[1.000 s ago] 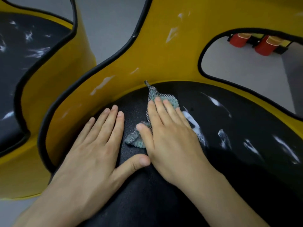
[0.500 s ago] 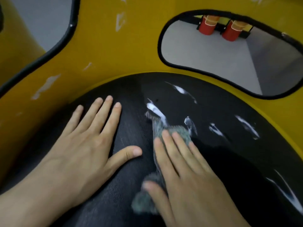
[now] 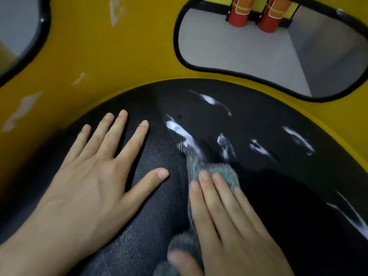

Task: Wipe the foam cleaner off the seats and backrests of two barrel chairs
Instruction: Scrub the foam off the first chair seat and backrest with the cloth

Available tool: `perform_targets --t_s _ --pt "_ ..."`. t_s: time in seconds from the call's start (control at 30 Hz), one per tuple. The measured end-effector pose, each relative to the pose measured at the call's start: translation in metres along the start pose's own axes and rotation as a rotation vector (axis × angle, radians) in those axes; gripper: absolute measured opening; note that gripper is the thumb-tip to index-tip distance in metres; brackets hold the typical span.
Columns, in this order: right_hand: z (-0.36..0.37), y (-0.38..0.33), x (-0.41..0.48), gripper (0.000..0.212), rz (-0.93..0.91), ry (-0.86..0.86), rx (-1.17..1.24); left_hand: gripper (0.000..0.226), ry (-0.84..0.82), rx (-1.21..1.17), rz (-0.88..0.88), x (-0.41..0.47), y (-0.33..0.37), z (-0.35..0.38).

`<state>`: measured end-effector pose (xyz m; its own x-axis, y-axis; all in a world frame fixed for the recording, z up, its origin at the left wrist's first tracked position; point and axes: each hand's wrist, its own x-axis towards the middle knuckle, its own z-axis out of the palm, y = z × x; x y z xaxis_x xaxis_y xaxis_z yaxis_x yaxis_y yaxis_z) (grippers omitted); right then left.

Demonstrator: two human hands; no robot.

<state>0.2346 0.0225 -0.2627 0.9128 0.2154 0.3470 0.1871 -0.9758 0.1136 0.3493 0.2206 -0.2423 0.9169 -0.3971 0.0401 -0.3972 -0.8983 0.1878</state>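
Left hand (image 3: 87, 182) rests flat and spread on the black seat (image 3: 159, 216) while right hand (image 3: 225, 232) presses a grey-green cloth (image 3: 219, 172) flat, nearest the white foam streaks (image 3: 179, 129) slanting just ahead and to its right.

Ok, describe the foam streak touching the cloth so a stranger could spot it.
Start at the black seat inside the yellow backrest. Above the right hand, the grey-green cloth tapers to a corner. The foam streak meeting that corner is the leftmost on the seat.

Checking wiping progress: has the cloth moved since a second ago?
Yes. The cloth, pressed by the right hand, has come away from the yellow backrest toward the front of the seat.
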Motion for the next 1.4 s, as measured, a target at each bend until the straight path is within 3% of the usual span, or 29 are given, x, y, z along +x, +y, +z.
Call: perform_targets --t_s 0.2,0.53,0.8,1.07,1.17,1.3,1.4 --pt "-0.004 0.002 0.065 0.075 0.157 -0.217 0.170 0.085 0.010 0.013 0.000 0.000 0.001 0.001" --pt "-0.016 -0.008 0.002 0.083 0.073 -0.171 0.098 0.098 -0.070 0.005 -0.027 0.018 0.006 -0.007" --pt "-0.004 0.005 0.078 0.078 0.164 -0.315 0.144 0.083 -0.055 -0.013 -0.014 0.022 0.007 -0.010" --pt "-0.013 -0.016 0.018 0.072 0.127 -0.155 0.177 0.082 -0.033 -0.025 -0.029 0.021 0.007 -0.008" --pt "-0.007 -0.010 0.037 0.073 0.140 -0.189 0.164 0.078 -0.011 -0.054 -0.029 0.022 0.007 -0.008" --pt "-0.003 -0.002 0.093 0.081 0.162 -0.365 0.162 0.074 0.005 -0.074 -0.028 0.020 0.004 -0.008" --pt "0.000 -0.003 0.096 0.081 0.179 -0.344 0.165 0.073 0.003 -0.068 -0.019 0.021 0.003 -0.006"
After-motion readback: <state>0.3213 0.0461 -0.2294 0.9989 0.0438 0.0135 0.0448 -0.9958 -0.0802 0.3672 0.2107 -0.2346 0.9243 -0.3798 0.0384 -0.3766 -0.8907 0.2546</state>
